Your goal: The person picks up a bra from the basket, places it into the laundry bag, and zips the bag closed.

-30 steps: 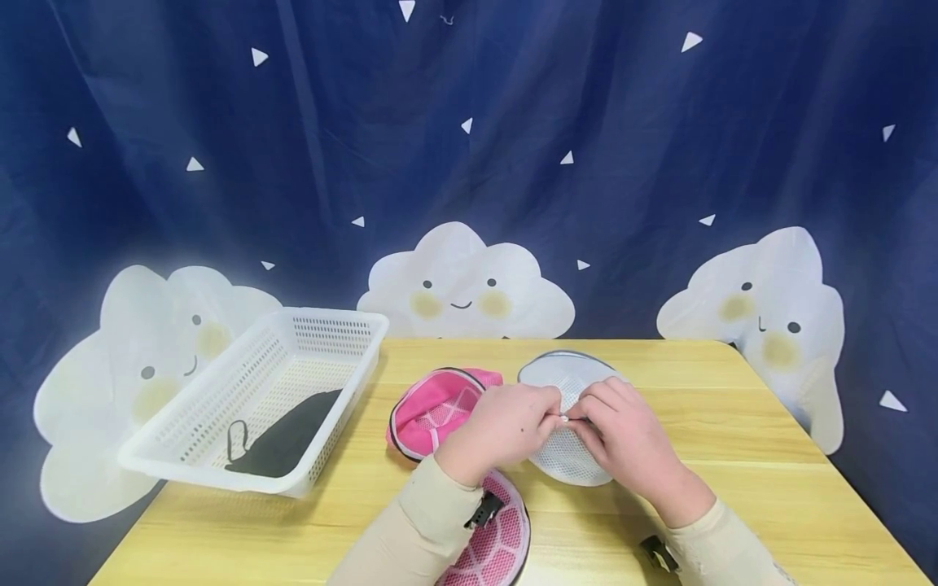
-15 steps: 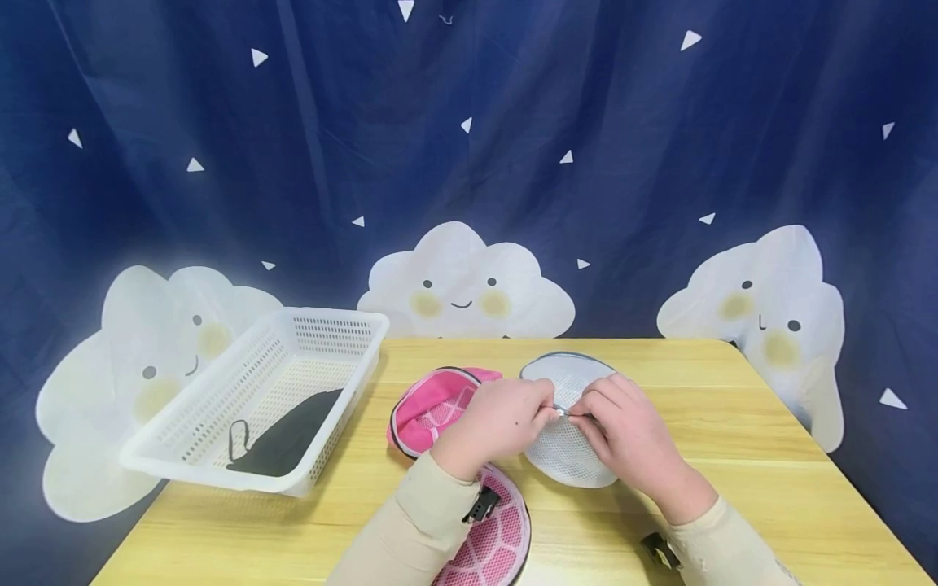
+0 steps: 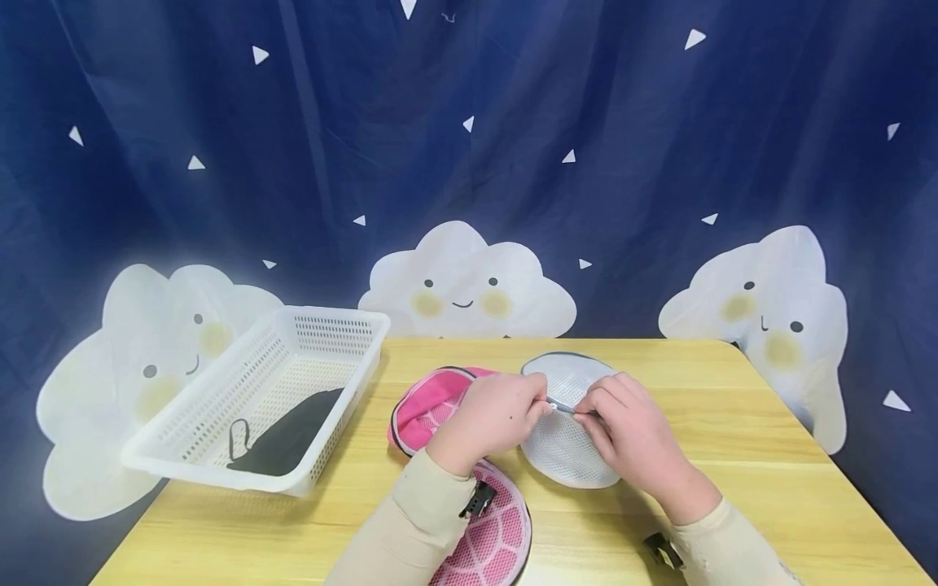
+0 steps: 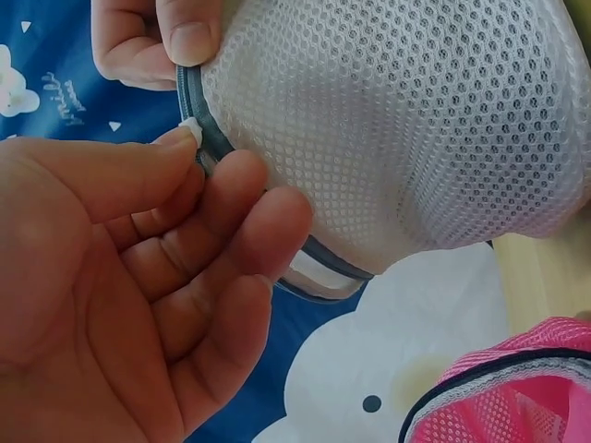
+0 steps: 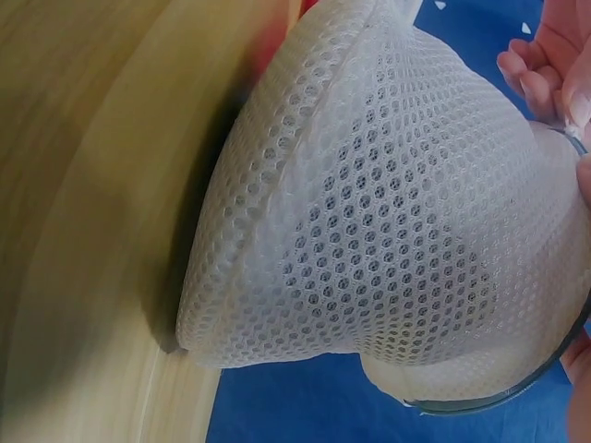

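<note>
A white mesh laundry bag [image 3: 567, 460] with a grey zipper [image 4: 214, 138] stands on the table, its zipped edge raised between both hands. My left hand [image 3: 487, 419] pinches the small white zipper pull [image 4: 193, 127] between thumb and forefinger; its other fingers bend loosely beside the zipper. On the other side, my right hand [image 3: 633, 439] pinches the zipper edge. Below the left fingers, part of the zipper gapes in the left wrist view. In the right wrist view, the bag's mesh side [image 5: 369, 231] fills the middle and partly hides both hands.
A pink mesh bag [image 3: 425, 411] with a dark-edged opening lies left of the white one. In front of it, a round pink mesh panel [image 3: 494, 541] is partly under my left sleeve. A white plastic basket [image 3: 208, 478] at the left holds a black cloth item [image 3: 293, 435].
My left hand has drawn leftward and slightly up with the zipper pull, away from my right hand. More zipper shows between the hands; the right hand has barely moved.
</note>
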### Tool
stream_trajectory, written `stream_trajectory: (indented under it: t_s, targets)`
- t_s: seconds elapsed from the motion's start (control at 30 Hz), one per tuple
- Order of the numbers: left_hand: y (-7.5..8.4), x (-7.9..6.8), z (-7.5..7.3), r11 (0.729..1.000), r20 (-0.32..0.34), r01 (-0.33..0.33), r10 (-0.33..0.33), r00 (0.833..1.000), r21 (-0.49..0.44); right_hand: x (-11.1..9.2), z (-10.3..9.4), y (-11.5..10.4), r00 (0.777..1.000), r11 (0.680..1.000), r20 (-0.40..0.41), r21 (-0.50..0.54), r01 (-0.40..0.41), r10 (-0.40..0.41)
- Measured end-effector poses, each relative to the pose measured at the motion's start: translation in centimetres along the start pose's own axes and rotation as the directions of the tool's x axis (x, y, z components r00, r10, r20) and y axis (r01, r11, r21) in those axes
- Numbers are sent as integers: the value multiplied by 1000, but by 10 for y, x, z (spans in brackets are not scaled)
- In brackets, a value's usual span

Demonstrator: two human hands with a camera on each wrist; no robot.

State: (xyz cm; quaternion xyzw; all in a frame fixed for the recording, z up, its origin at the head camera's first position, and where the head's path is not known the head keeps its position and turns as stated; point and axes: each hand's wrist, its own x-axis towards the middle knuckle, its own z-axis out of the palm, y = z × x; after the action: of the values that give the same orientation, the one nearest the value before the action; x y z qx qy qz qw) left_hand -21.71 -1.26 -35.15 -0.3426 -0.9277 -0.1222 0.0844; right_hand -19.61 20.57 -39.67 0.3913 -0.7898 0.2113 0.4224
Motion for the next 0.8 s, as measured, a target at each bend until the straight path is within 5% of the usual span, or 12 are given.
stream_trajectory:
  t_s: [0.8]
  targets:
    - [2, 0, -2, 1000, 3, -8, 9, 1000, -16, -2, -1, 3, 999, 999, 25, -32, -30, 31]
